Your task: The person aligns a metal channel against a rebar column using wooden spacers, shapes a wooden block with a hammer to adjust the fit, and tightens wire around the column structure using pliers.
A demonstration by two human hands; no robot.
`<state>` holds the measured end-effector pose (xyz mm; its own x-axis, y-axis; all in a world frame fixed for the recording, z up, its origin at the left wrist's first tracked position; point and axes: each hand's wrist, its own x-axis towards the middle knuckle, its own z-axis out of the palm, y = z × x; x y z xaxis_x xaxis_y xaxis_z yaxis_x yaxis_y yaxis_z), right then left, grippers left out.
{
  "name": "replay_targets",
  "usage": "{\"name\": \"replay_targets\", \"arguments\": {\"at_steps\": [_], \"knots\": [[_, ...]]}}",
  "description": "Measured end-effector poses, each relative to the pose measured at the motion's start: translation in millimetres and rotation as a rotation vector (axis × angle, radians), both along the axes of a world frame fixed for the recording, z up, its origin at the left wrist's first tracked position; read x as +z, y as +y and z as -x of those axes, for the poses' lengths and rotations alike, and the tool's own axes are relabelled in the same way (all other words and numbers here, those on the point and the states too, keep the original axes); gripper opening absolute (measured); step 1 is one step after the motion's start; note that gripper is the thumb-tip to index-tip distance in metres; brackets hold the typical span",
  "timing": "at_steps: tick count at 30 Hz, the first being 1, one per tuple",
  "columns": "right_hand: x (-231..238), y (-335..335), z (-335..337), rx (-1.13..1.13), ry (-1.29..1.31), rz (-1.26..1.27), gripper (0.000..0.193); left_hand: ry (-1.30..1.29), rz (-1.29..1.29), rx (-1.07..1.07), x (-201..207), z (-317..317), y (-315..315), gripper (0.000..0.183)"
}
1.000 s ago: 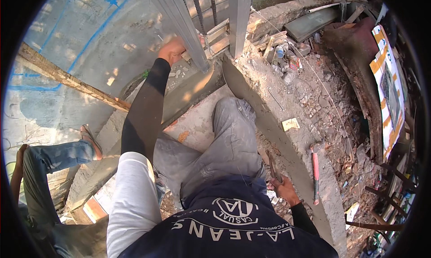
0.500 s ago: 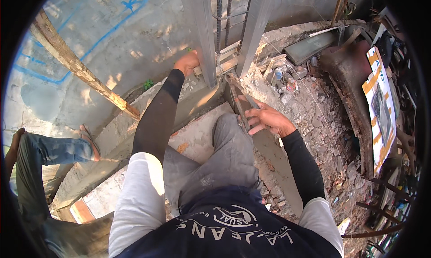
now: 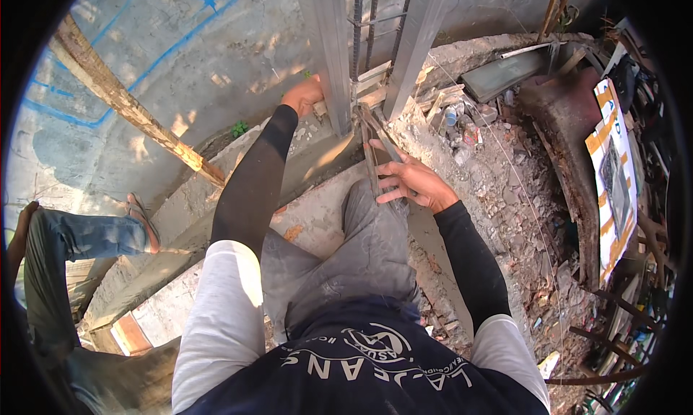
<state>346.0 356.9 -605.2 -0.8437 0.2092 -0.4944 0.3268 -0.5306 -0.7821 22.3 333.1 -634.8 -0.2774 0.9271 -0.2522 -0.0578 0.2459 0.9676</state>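
My right hand [image 3: 419, 182] holds a pair of long-handled pincers [image 3: 370, 166], its fingers around the spread handles. The jaws are at the foot of the formwork, between two upright grey metal channels. My left hand [image 3: 302, 96] is curled against the outer side of the left channel [image 3: 333, 68]; its fingertips are hidden, so what it grips cannot be made out. The right channel [image 3: 415, 50] stands beyond the pincers. Between the channels rise ribbed steel bars [image 3: 372, 21] with cross ties, and short wood pieces [image 3: 373, 83] lie low across the gap.
A wooden pole [image 3: 137, 104] leans at the left, near another person's leg [image 3: 101, 234] and sandalled foot. Low concrete beams [image 3: 162, 270] run beneath me. Rubble [image 3: 498, 191], a thin string, a rusty curved sheet [image 3: 563, 148] and a taped white board [image 3: 613, 176] lie to the right.
My right hand has shifted slightly left and up, and the near handle of the pincers has swung left, apart from the other handle. My left hand stays by the channel.
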Motion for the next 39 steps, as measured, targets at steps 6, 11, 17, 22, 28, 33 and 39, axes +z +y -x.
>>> {"name": "replay_targets", "arguments": {"at_steps": [6, 11, 17, 22, 28, 33, 39], "knots": [[3.3, -2.4, 1.7, 0.021, -0.049, -0.118, 0.062, -0.014, 0.020, 0.007, -0.6, 0.6, -0.8, 0.035], [-0.6, -2.6, 3.3, 0.005, -0.007, 0.039, 0.062, 0.019, 0.031, -0.026, -4.0, 2.9, 0.9, 0.037], [2.9, -0.6, 9.3, -0.025, -0.025, 0.002, 0.063, 0.059, 0.058, -0.039, -2.1, 3.1, 3.3, 0.041], [5.4, 19.4, 9.8, 0.026, -0.023, -0.017, 0.060, 0.009, 0.041, -0.043, -1.4, 6.4, 1.0, 0.034], [-7.6, 26.7, 11.6, 0.031, 0.057, 0.050, 0.050, -0.006, 0.022, 0.002, 3.5, 0.0, -0.1, 0.037], [-9.4, 16.2, 11.6, -0.011, 0.085, -0.003, 0.048, 0.048, 0.063, -0.018, 9.8, -2.7, 0.2, 0.049], [-1.9, 7.3, 8.9, -0.054, 0.109, 0.218, 0.046, 0.044, 0.058, -0.037, 5.1, -4.7, 4.3, 0.049]]}}
